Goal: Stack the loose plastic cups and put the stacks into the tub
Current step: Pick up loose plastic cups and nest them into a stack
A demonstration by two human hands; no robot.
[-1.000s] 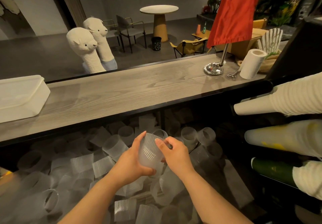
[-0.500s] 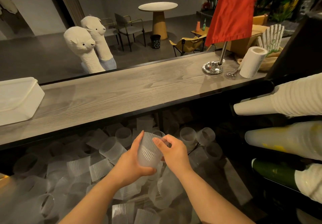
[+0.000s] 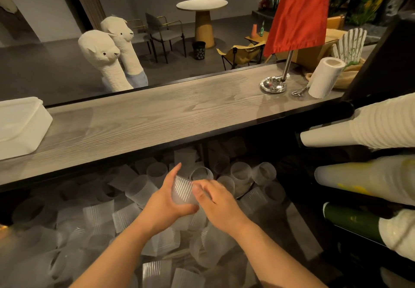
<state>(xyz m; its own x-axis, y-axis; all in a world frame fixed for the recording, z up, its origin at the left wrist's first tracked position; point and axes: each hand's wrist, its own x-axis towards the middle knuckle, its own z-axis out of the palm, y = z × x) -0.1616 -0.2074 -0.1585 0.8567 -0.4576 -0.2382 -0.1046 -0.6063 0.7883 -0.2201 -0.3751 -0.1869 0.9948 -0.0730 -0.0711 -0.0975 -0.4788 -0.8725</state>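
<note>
ribbed plastic cup (image 3: 182, 190), gripped by left hand (image 3: 165, 204), right hand (image 3: 216, 202) pinching it

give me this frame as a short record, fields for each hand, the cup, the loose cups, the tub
left hand: grips the ribbed cup from its left side
right hand: on the cup's right side, blurred, grip unclear
ribbed cup: clear plastic, held between both hands above the pile
loose cups: scattered on the lower shelf, unstacked
white tub: on the wooden counter, far left, no stacks visible in it
</note>
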